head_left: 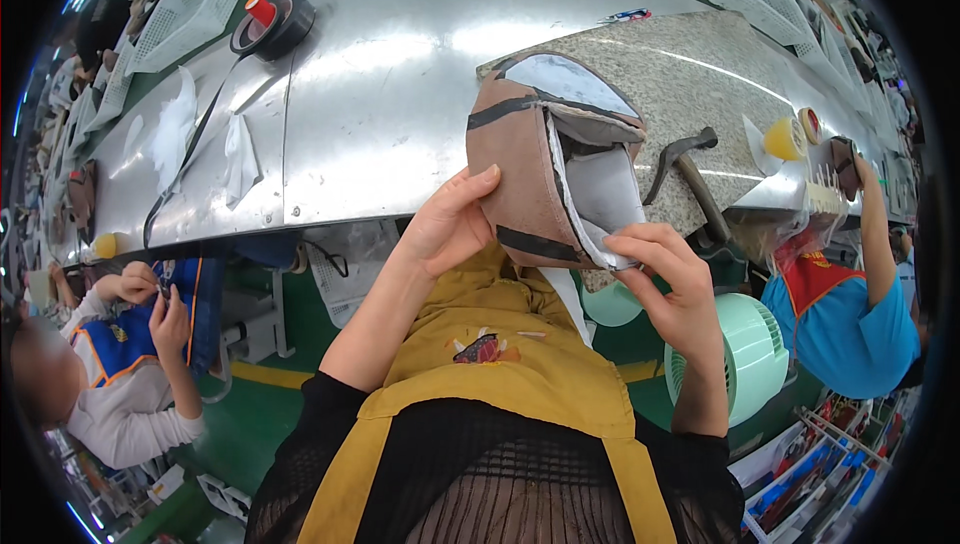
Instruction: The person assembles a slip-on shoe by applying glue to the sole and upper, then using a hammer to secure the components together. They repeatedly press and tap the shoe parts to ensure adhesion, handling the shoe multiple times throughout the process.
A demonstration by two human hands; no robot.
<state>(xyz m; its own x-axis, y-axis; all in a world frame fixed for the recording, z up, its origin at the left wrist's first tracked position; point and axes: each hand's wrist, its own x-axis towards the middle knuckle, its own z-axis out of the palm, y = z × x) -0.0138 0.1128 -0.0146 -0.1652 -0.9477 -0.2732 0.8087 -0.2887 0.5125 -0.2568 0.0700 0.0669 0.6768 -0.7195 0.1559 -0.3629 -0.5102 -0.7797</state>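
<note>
Both hands raise a brown shoe upper (530, 174) just before the granite slab (680, 84): left hand (450, 224) grips its side to steady it, right hand (655, 254) pinches what seems the white lining edge

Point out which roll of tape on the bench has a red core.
The black tape roll at the metal bench's far left, a black strip trailing from it. The rolls at the far right are yellow and pale, beside the stone slab.
</note>
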